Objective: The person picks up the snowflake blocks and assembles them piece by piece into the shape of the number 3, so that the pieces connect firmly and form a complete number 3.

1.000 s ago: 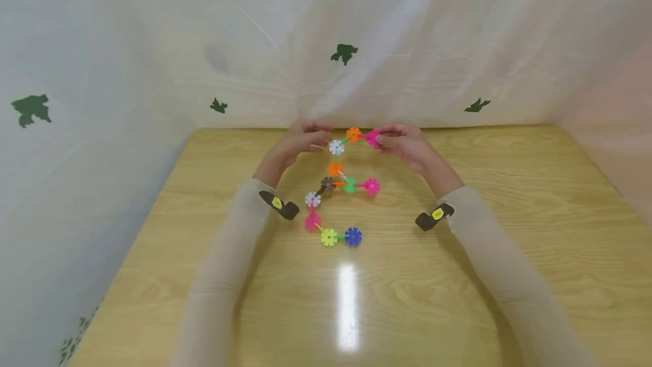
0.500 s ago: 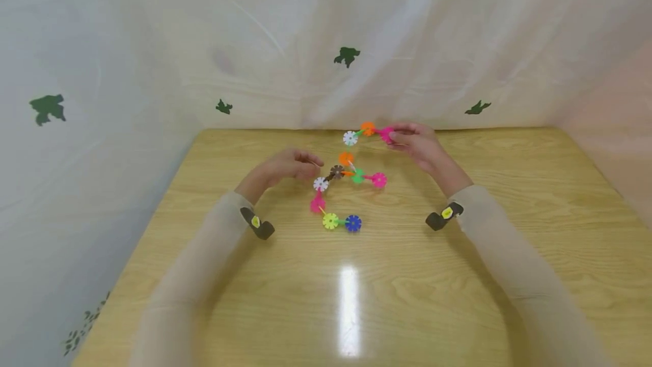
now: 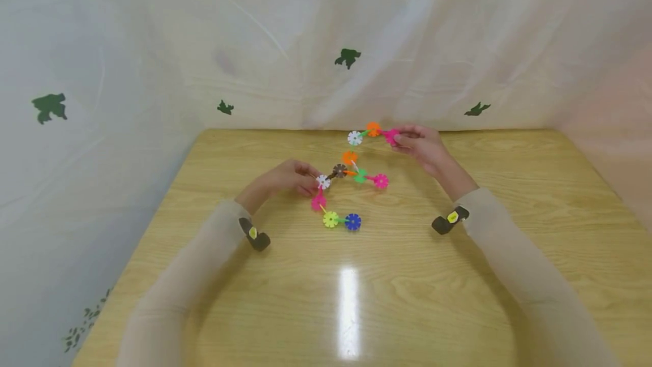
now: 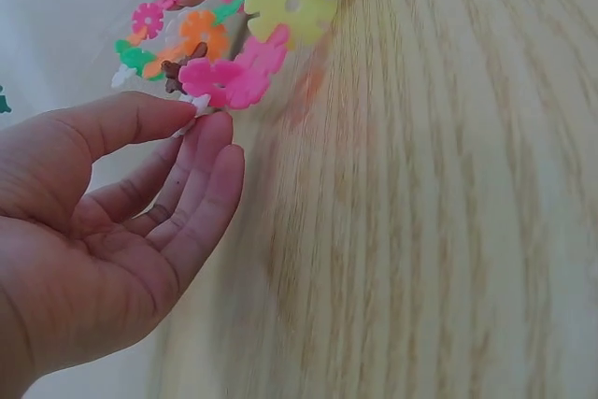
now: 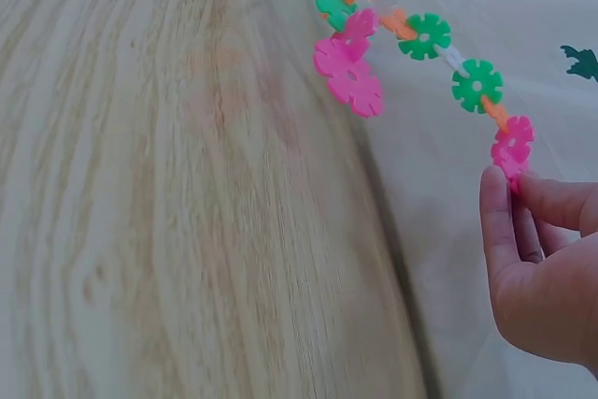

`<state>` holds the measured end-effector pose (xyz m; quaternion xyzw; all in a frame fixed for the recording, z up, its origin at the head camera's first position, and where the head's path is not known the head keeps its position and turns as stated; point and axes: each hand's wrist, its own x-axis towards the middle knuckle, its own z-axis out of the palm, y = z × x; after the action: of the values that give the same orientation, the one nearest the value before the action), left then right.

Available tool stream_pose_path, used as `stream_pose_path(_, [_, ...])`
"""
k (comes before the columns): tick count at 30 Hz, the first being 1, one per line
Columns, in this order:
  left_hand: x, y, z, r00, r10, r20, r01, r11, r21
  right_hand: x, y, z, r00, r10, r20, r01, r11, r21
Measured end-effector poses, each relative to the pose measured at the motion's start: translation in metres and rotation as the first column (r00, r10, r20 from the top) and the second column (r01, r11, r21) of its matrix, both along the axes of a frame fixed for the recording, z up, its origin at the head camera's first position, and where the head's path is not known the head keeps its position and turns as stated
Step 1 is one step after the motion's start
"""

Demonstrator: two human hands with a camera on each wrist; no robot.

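Observation:
A chain of notched plastic snowflake discs (image 3: 349, 157), linked edge to edge in several colours, is held up above the table in a branching zigzag. My right hand (image 3: 421, 145) pinches the pink end disc (image 5: 512, 142) between thumb and fingers. Lower on the left, my left hand (image 3: 291, 178) pinches the white disc (image 3: 323, 182) by its edge, mostly hidden by the fingertips in the left wrist view. Below that grip hang a pink disc (image 3: 318, 203), a yellow disc (image 3: 330, 219) and a blue end disc (image 3: 353, 221). A short side branch ends in another pink disc (image 3: 381, 180).
The wooden table (image 3: 407, 287) lies under both forearms. A pale curtain (image 3: 275, 72) with green leaf prints hangs along its back edge and left side. Each sleeve carries a dark wrist camera strap (image 3: 254, 234).
My left hand has come down and left from near the upper white disc and now grips the lower white disc. My right hand, keeping its pinch, has shifted slightly right with the chain.

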<state>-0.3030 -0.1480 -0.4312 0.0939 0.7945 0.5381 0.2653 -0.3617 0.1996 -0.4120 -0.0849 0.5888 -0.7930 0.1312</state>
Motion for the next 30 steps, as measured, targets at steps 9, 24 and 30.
stream_pose_path(9, [-0.002,-0.001,0.0,0.997,0.076,-0.033,-0.074,0.995,0.07,0.008,0.021,-0.001,0.998,0.048,-0.038,-0.039,0.979,0.2])
stream_pose_path(24, [-0.028,0.008,0.001,0.998,0.063,0.007,-0.064,0.998,0.017,0.034,0.054,-0.003,0.972,0.229,-0.056,-0.163,0.825,0.541])
stream_pose_path(30, [-0.041,0.01,0.005,0.999,-0.031,-0.018,0.03,0.999,-0.036,0.044,0.059,-0.002,0.965,0.26,-0.041,-0.17,0.733,0.659])
